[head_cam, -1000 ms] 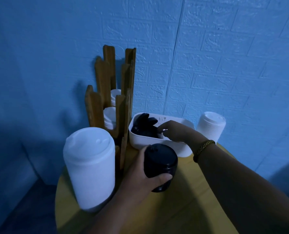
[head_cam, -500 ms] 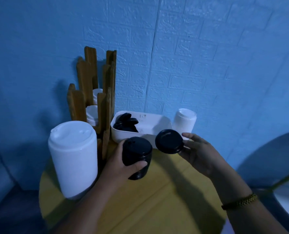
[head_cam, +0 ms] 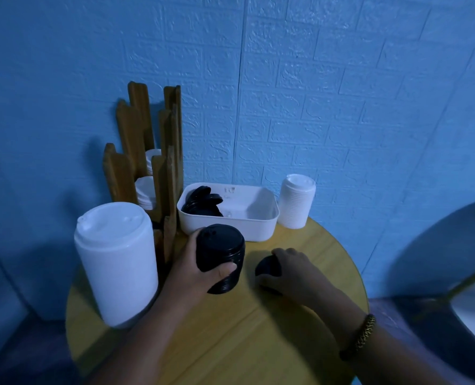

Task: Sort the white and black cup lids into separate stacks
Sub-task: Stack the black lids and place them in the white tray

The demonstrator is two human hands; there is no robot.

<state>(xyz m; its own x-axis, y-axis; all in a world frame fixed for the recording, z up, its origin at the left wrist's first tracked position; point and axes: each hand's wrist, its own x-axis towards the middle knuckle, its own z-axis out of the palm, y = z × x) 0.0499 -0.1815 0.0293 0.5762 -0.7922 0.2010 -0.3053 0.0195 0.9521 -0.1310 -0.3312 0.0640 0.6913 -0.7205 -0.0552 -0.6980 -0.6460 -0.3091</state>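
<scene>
The left hand [head_cam: 194,270] wraps the upright black stack [head_cam: 221,254] (thumb across its front), and just to its right the right hand [head_cam: 294,270] curls over one black lid [head_cam: 268,266] down at the table [head_cam: 258,343], so that lid must go left and up.

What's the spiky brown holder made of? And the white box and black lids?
The holder looks like wood: brown planks, dull surface. The white box seems plastic: smooth, rounded corners, slight sheen. The black lid stack in the left hand and the black lid under the right hand look like plastic, with ribbed edges; the dim light hides their finish.
</scene>
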